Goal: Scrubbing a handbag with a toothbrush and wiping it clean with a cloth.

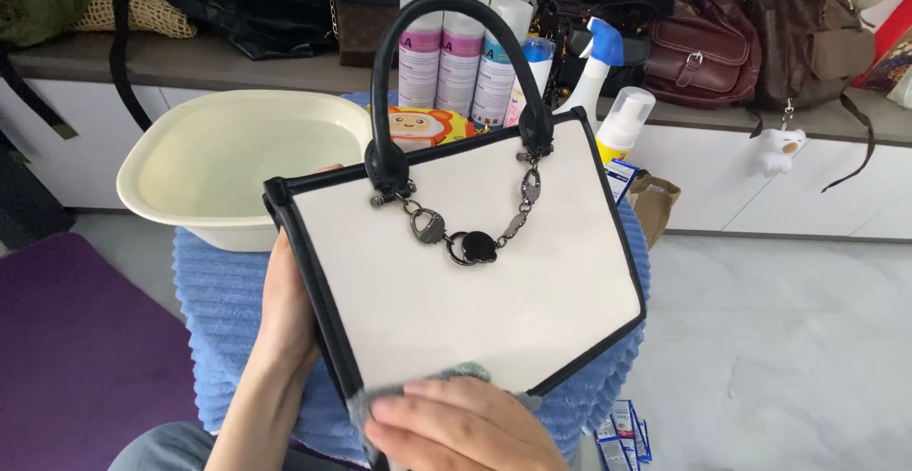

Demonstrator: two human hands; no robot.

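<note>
Right hand (463, 425) laid flat, fingers closed over grey cloth (446, 383), cloth pressed against lower edge of white handbag (475, 281). Left hand (285, 314) wrapped round bag's left side, black trim gripped. Bag held upright above blue towel (223, 310). Cream basin (237, 162) seen behind-left, spray bottle (594, 72) and cans (461, 53) behind handle.

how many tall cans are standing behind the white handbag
3. A pink-labelled white spray can at left, a second pink-labelled can in the middle, a blue-labelled can at right, side by side inside the black handle loop. More may be hidden behind the bag.
</note>
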